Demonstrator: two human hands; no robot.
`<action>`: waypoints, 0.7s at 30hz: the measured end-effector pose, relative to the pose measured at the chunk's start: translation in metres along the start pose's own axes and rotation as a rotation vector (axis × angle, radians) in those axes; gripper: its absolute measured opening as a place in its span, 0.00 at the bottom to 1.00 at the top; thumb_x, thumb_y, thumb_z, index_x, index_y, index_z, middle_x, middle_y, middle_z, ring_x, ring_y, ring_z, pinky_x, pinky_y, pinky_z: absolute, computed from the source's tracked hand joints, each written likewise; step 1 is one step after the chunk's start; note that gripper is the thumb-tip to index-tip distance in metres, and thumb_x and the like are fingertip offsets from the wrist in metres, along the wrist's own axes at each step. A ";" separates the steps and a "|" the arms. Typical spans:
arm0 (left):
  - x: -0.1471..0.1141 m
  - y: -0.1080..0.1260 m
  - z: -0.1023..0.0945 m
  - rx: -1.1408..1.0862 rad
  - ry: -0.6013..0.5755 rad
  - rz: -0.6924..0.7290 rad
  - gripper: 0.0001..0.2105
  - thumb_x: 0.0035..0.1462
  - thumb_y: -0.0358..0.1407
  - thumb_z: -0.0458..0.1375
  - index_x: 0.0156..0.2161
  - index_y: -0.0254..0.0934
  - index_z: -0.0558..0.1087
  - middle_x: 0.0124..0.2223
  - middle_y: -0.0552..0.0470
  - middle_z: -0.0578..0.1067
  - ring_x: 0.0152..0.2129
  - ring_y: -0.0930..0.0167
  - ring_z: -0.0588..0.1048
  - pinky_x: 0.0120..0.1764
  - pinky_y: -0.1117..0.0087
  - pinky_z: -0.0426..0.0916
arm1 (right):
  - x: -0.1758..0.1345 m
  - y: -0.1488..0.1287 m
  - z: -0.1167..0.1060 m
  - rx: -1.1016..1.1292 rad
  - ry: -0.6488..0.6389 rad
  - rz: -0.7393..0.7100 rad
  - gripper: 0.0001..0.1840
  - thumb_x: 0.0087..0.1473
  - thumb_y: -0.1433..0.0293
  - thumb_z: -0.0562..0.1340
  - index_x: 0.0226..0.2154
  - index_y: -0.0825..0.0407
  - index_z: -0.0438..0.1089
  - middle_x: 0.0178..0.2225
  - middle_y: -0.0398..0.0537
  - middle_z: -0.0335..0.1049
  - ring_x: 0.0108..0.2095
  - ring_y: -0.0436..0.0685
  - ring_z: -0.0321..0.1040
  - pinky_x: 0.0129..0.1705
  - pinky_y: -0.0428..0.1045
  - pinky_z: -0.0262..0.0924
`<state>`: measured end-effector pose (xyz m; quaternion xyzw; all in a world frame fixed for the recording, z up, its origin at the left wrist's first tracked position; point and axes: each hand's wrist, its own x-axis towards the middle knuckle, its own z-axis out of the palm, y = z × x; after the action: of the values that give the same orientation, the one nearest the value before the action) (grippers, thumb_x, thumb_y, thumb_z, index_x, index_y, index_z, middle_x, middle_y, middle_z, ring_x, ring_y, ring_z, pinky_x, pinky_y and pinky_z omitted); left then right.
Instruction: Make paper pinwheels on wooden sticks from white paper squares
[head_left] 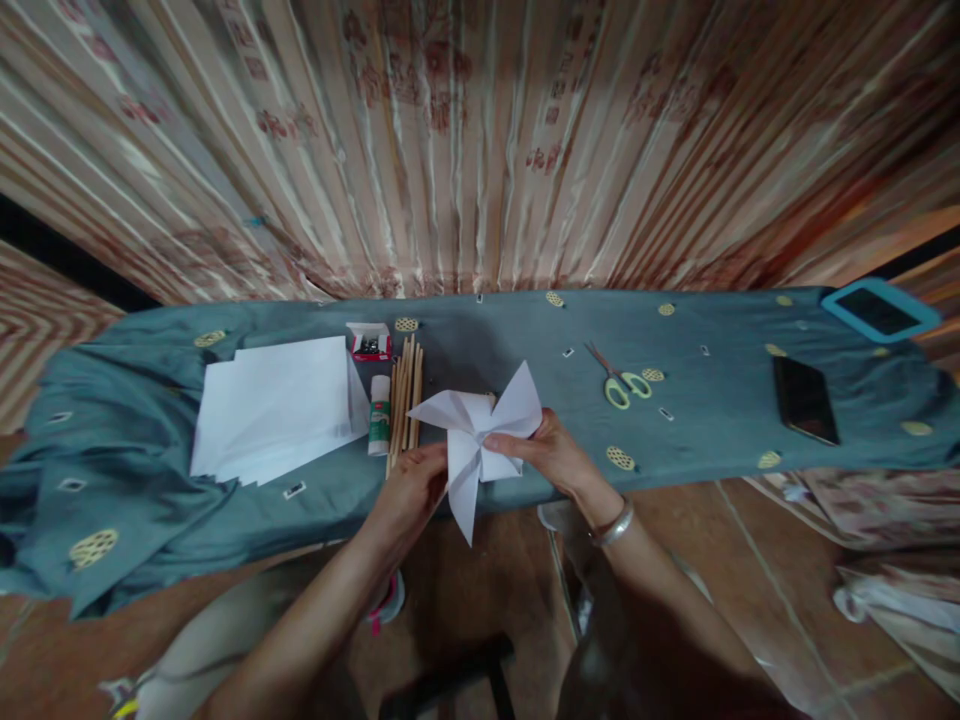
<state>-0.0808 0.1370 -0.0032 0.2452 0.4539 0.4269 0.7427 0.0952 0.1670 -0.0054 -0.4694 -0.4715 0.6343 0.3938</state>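
Note:
Between my hands is a white paper pinwheel (466,492), held up over the front edge of the cloth-covered table, its points folded in toward the middle. My right hand (551,450) grips it from the right, the thumb pressed at the centre and the fingers behind the paper. From the left, my left hand (416,478) pinches its edge; those fingertips are partly hidden by the paper. Just left of the pinwheel lie several thin wooden sticks (407,390), with a green and white glue stick (379,415) alongside them.
White paper sheets (277,405) are stacked on the left. A small red box (370,342) of dark bits lies open behind the glue stick. Scissors (619,385) with pale green handles, a black phone (806,400) and a blue-framed device (879,309) lie rightward. A curtain hangs behind.

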 end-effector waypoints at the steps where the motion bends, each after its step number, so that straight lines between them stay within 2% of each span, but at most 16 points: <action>1: -0.002 -0.001 0.000 0.019 -0.022 -0.012 0.10 0.37 0.38 0.69 0.25 0.34 0.78 0.26 0.49 0.78 0.28 0.65 0.77 0.25 0.73 0.66 | -0.001 0.000 -0.002 -0.021 -0.018 -0.005 0.18 0.34 0.59 0.73 0.25 0.55 0.75 0.25 0.43 0.73 0.26 0.50 0.65 0.30 0.47 0.63; 5: -0.009 -0.010 -0.003 0.071 -0.042 0.000 0.12 0.34 0.38 0.71 0.26 0.33 0.79 0.21 0.52 0.76 0.20 0.72 0.72 0.23 0.74 0.64 | -0.003 -0.001 -0.009 -0.091 -0.093 0.001 0.19 0.35 0.57 0.73 0.23 0.56 0.73 0.22 0.42 0.70 0.24 0.49 0.62 0.27 0.45 0.60; 9: -0.015 -0.023 -0.008 0.178 -0.004 0.036 0.15 0.36 0.43 0.70 0.22 0.32 0.76 0.16 0.56 0.69 0.12 0.80 0.61 0.17 0.77 0.54 | -0.006 -0.002 -0.012 -0.140 -0.149 0.024 0.20 0.35 0.56 0.72 0.23 0.56 0.72 0.21 0.41 0.68 0.23 0.48 0.60 0.26 0.45 0.57; 13: -0.025 -0.033 -0.008 0.228 0.023 0.060 0.19 0.38 0.48 0.68 0.18 0.33 0.72 0.12 0.59 0.62 0.11 0.82 0.55 0.16 0.77 0.46 | -0.006 0.000 -0.008 -0.129 -0.187 0.044 0.21 0.34 0.57 0.73 0.23 0.57 0.71 0.21 0.40 0.67 0.23 0.47 0.59 0.25 0.44 0.55; 16: -0.033 -0.039 -0.008 0.200 0.040 0.092 0.21 0.38 0.51 0.67 0.17 0.33 0.70 0.12 0.59 0.61 0.10 0.82 0.54 0.17 0.77 0.44 | -0.003 0.004 -0.002 -0.089 -0.215 0.072 0.22 0.32 0.58 0.74 0.24 0.58 0.72 0.22 0.41 0.69 0.23 0.47 0.60 0.27 0.44 0.57; 21: -0.035 -0.049 -0.012 0.102 0.108 0.103 0.23 0.33 0.52 0.69 0.15 0.34 0.67 0.10 0.60 0.59 0.10 0.82 0.52 0.18 0.75 0.40 | 0.003 0.003 0.008 -0.105 -0.263 0.131 0.22 0.28 0.61 0.75 0.26 0.58 0.74 0.23 0.41 0.71 0.24 0.48 0.62 0.28 0.45 0.58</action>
<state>-0.0788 0.0819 -0.0293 0.2824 0.5014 0.4534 0.6806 0.0867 0.1672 -0.0083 -0.4318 -0.5202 0.6890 0.2612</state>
